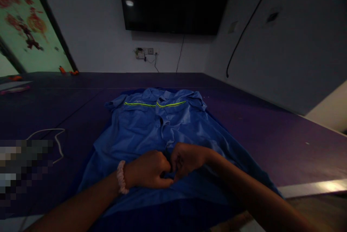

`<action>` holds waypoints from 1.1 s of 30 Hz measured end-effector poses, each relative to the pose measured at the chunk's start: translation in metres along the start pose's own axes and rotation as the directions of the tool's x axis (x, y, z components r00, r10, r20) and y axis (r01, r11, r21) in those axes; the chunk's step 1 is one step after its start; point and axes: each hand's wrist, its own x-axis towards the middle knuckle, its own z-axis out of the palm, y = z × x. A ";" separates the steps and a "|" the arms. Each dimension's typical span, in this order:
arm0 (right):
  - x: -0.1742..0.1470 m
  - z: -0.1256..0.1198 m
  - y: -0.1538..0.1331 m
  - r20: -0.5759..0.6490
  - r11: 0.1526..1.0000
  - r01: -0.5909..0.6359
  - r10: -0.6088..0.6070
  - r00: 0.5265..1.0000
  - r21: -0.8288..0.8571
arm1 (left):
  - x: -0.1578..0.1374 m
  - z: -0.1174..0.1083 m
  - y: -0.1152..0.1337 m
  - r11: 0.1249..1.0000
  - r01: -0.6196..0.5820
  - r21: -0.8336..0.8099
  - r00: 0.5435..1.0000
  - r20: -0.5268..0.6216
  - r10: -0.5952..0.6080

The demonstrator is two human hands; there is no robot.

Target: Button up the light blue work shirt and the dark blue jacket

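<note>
A blue short-sleeved shirt (130,134) lies spread out face up, its collar at the far end. Yellow-green piping (139,104) crosses its chest above the pockets, and the front placket is partly parted near the chest. At the lower placket, my left hand (150,168) is closed, thumb and fingers pinching the shirt front. Right beside it, my right hand (188,159) is curled closed on the same spot, the fingertips of both hands nearly touching. Any button between them is hidden by the fingers. A pink scrunchie (121,177) circles my left wrist.
The shirt rests on a dark purple surface (244,116) with a pale front edge (311,188). At left lie a white cable (58,140) and a blurred-out object (24,170). A dark television (176,0) hangs on the far wall above sockets (150,51).
</note>
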 end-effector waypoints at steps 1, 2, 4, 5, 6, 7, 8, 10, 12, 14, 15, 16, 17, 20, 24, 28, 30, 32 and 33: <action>0.000 0.000 0.000 0.004 1.000 0.003 -0.003 1.000 -0.008 | 0.000 0.000 -0.001 1.000 -0.004 0.000 1.000 0.001 0.004; 0.000 0.000 0.001 0.004 1.000 0.003 -0.003 1.000 -0.016 | 0.000 0.000 -0.002 1.000 -0.001 -0.009 1.000 0.005 0.001; 0.000 0.000 0.003 0.006 1.000 -0.003 0.004 1.000 -0.026 | -0.001 0.000 -0.004 0.998 0.019 -0.056 0.999 0.031 -0.017; 0.001 0.000 0.004 0.011 1.000 -0.010 0.011 1.000 -0.028 | -0.001 0.000 -0.004 0.995 0.034 -0.092 0.998 0.049 -0.030; 0.001 0.001 0.005 0.014 0.999 -0.018 0.018 1.000 -0.027 | -0.001 -0.001 -0.005 0.989 0.055 -0.134 0.997 0.070 -0.045; 0.001 0.001 0.006 0.017 0.999 -0.025 0.025 1.000 -0.025 | -0.001 -0.001 -0.005 0.980 0.083 -0.181 0.993 0.093 -0.067; 0.002 0.001 0.006 0.019 0.999 -0.029 0.029 0.999 -0.019 | -0.001 -0.001 -0.005 0.965 0.121 -0.231 0.988 0.121 -0.095; 0.002 0.002 0.006 0.021 1.000 -0.027 0.027 0.999 -0.004 | -0.001 -0.001 -0.004 0.922 0.211 -0.325 0.971 0.177 -0.160; 0.003 0.002 0.004 0.019 1.000 -0.011 0.011 1.000 0.004 | -0.002 0.000 -0.004 0.870 0.286 -0.401 0.951 0.226 -0.209; 0.003 0.003 0.002 0.010 1.000 -0.002 0.002 1.000 0.001 | -0.002 0.000 -0.005 0.829 0.320 -0.458 0.942 0.250 -0.225; 0.003 0.003 0.002 0.003 1.000 -0.002 0.002 1.000 0.000 | -0.002 0.001 -0.005 0.815 0.326 -0.480 0.940 0.254 -0.227; 0.003 0.004 0.002 -0.002 1.000 0.000 0.000 1.000 0.004 | -0.002 0.001 -0.005 0.802 0.330 -0.498 0.939 0.257 -0.228; 0.003 0.004 0.002 -0.006 1.000 0.003 -0.003 1.000 0.011 | -0.002 0.001 -0.006 0.790 0.335 -0.513 0.938 0.258 -0.230; 0.003 0.004 0.005 -0.013 0.999 0.031 -0.031 0.999 0.032 | -0.001 0.002 -0.006 0.756 0.367 -0.542 0.928 0.272 -0.256; 0.004 0.005 0.006 -0.042 0.997 0.061 -0.059 0.997 0.052 | 0.000 0.003 -0.006 0.722 0.416 -0.553 0.909 0.277 -0.312; 0.003 0.005 0.006 -0.092 0.992 0.112 -0.106 0.990 0.065 | 0.001 0.004 -0.007 0.740 0.410 -0.533 0.911 0.283 -0.301; 0.003 0.004 0.006 -0.108 0.993 0.113 -0.108 0.988 0.043 | 0.000 0.004 -0.006 0.753 0.404 -0.520 0.914 0.271 -0.303; 0.002 0.003 0.006 -0.120 0.995 0.101 -0.101 0.988 -0.009 | -0.001 0.004 -0.006 0.763 0.399 -0.509 0.917 0.248 -0.314; 0.002 0.002 0.006 -0.131 0.994 0.098 -0.103 0.986 -0.044 | -0.001 0.004 -0.005 0.765 0.395 -0.510 0.919 0.239 -0.315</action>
